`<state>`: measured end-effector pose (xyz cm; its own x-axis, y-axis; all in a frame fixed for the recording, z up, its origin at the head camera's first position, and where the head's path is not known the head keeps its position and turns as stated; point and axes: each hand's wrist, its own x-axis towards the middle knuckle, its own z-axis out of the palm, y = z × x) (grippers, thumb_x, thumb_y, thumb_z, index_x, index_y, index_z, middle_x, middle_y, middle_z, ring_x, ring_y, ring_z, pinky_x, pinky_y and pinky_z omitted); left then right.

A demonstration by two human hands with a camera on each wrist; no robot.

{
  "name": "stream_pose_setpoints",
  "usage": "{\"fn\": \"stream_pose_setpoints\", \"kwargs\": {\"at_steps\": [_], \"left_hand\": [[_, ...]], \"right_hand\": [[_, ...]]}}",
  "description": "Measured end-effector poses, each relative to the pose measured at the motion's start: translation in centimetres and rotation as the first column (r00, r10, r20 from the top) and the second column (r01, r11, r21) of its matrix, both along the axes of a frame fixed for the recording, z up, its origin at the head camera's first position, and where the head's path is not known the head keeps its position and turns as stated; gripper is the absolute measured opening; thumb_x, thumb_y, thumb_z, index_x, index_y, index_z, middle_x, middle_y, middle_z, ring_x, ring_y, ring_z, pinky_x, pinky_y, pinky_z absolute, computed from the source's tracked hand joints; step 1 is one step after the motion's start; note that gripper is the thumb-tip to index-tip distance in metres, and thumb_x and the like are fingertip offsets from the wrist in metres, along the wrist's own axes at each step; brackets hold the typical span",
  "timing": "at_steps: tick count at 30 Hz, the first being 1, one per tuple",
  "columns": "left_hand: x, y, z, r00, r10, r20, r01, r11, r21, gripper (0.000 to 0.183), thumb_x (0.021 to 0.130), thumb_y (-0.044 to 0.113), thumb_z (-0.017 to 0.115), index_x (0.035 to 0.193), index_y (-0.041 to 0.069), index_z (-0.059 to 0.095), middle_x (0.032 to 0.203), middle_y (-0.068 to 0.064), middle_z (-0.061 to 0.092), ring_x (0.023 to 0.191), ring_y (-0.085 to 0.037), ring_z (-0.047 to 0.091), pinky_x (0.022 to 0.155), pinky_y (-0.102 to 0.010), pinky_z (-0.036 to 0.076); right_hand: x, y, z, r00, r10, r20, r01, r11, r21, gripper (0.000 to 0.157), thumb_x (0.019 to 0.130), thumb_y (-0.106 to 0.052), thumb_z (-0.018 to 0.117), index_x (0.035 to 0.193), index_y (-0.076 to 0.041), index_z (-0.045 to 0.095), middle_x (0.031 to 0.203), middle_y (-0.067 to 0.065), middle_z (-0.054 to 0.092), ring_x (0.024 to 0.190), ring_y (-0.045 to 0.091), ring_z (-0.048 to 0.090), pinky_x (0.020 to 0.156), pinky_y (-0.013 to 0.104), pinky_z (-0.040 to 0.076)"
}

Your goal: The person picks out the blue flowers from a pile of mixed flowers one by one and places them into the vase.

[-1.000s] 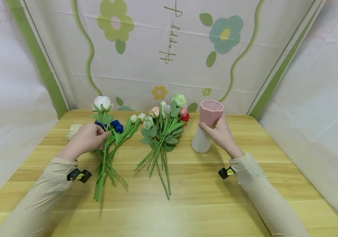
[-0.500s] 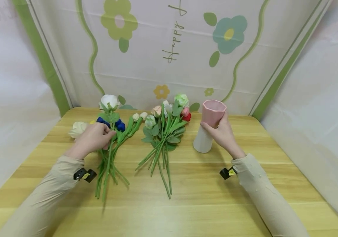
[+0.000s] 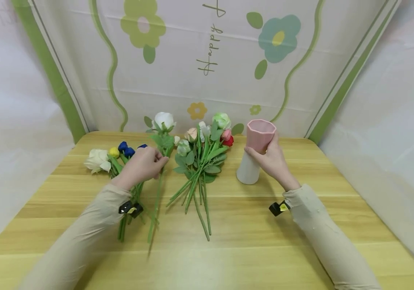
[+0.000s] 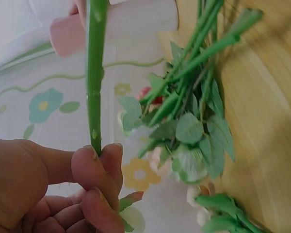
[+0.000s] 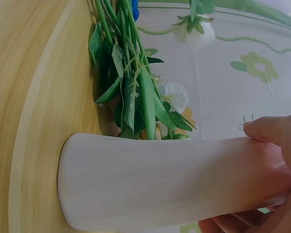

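Observation:
My left hand [image 3: 142,166] pinches the green stem [image 4: 94,82] of a white artificial flower [image 3: 164,121], held upright with its bloom above the fingers. That stem hangs down between two bunches of flowers. On the right, my right hand [image 3: 270,161] grips the upper part of a vase [image 3: 249,169], pink at the top and white toward the base. The vase stands upright on the table, its faceted mouth facing up. In the right wrist view, the thumb and fingers wrap round the vase's pink part [image 5: 269,174].
A middle bunch [image 3: 203,161] of green, peach, pink and red flowers lies on the wooden table [image 3: 250,241]. Left of it lie a cream flower [image 3: 98,160], a yellow bud [image 3: 114,152] and blue buds [image 3: 128,152], partly behind the left arm. A printed curtain [image 3: 177,72] hangs behind.
My left hand has moved right with the white flower, away from the left bunch toward the middle one. The right hand stays on the vase, which has not moved.

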<state>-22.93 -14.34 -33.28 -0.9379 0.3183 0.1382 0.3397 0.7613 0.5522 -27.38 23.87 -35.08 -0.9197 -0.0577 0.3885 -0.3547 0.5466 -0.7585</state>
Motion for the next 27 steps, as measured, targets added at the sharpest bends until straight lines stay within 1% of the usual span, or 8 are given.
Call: {"fn": "stream_pose_setpoints", "kwargs": {"at_steps": [3,7,10,13,15,19,22,27], "left_hand": [[-0.6,1.4,0.3,1.0,-0.026,0.003,0.026,1.0,0.007,0.039,0.103,0.02,0.054,0.066,0.007,0.059,0.052,-0.003,0.058,0.046,-0.017,0.059,0.048,-0.031,0.044],[-1.6,3.1,0.5,0.999,-0.035,0.007,0.035,0.999,0.006,0.047,0.103,0.022,0.053,0.058,0.01,0.049,0.048,-0.004,0.05,0.044,-0.017,0.058,0.044,-0.029,0.039],[-2.9,4.2,0.4,0.999,-0.043,-0.013,0.043,0.999,-0.012,0.05,0.103,0.022,0.052,0.054,0.012,0.044,0.044,-0.001,0.044,0.038,-0.015,0.049,0.04,-0.027,0.033],[-4.2,5.4,0.4,0.997,-0.059,-0.051,0.056,0.997,-0.053,0.053,0.102,0.02,0.051,0.051,0.013,0.041,0.042,0.002,0.037,0.035,-0.013,0.037,0.042,-0.027,0.033],[-4.9,6.1,0.6,0.996,-0.062,-0.068,0.057,0.996,-0.075,0.052,0.102,0.019,0.051,0.052,0.013,0.04,0.043,0.003,0.034,0.036,-0.011,0.032,0.042,-0.027,0.032],[-5.9,7.3,1.2,0.992,-0.065,-0.105,0.053,0.991,-0.121,0.044,0.101,0.016,0.051,0.059,0.011,0.041,0.048,0.003,0.033,0.039,-0.01,0.03,0.043,-0.027,0.03],[-6.6,8.4,1.6,0.99,-0.068,-0.128,0.048,0.988,-0.15,0.043,0.101,0.015,0.051,0.06,0.011,0.041,0.049,0.002,0.033,0.04,-0.01,0.031,0.043,-0.027,0.031],[-7.6,10.1,1.9,0.993,-0.054,-0.11,0.029,0.976,-0.215,0.045,0.102,0.015,0.049,0.057,0.013,0.04,0.048,0.003,0.033,0.04,-0.01,0.033,0.041,-0.026,0.031]], "right_hand": [[0.1,0.0,0.0,1.0,-0.003,-0.006,0.003,1.0,-0.005,0.098,0.085,-0.028,0.079,0.152,-0.009,0.011,0.139,0.022,0.041,0.123,0.036,0.047,0.097,0.055,0.041],[0.2,-0.1,0.1,1.0,-0.003,-0.008,0.003,1.0,-0.003,0.098,0.085,-0.027,0.079,0.152,-0.009,0.01,0.139,0.022,0.04,0.123,0.036,0.047,0.097,0.055,0.041],[0.3,-0.1,0.2,1.0,-0.006,-0.004,0.006,1.0,-0.001,0.098,0.085,-0.028,0.079,0.152,-0.008,0.01,0.138,0.022,0.04,0.122,0.036,0.047,0.097,0.055,0.042],[0.3,-0.1,0.1,1.0,-0.009,0.001,0.009,1.0,-0.005,0.098,0.085,-0.028,0.079,0.152,-0.008,0.01,0.138,0.022,0.041,0.122,0.036,0.047,0.096,0.055,0.042],[0.2,-0.1,0.1,1.0,-0.008,0.006,0.008,1.0,-0.006,0.099,0.085,-0.029,0.079,0.152,-0.009,0.01,0.139,0.023,0.041,0.122,0.037,0.047,0.097,0.055,0.042],[0.2,-0.1,0.0,1.0,0.004,0.012,-0.004,1.0,-0.007,0.099,0.085,-0.03,0.079,0.153,-0.01,0.009,0.139,0.023,0.04,0.123,0.038,0.047,0.097,0.055,0.041],[0.3,-0.1,0.0,1.0,0.005,0.01,-0.005,1.0,-0.006,0.098,0.085,-0.03,0.079,0.153,-0.011,0.01,0.139,0.023,0.04,0.123,0.037,0.047,0.097,0.054,0.041],[0.4,-0.1,0.1,1.0,-0.002,0.009,0.002,1.0,0.0,0.098,0.085,-0.029,0.079,0.153,-0.011,0.01,0.138,0.023,0.04,0.123,0.037,0.047,0.097,0.055,0.041]]}}
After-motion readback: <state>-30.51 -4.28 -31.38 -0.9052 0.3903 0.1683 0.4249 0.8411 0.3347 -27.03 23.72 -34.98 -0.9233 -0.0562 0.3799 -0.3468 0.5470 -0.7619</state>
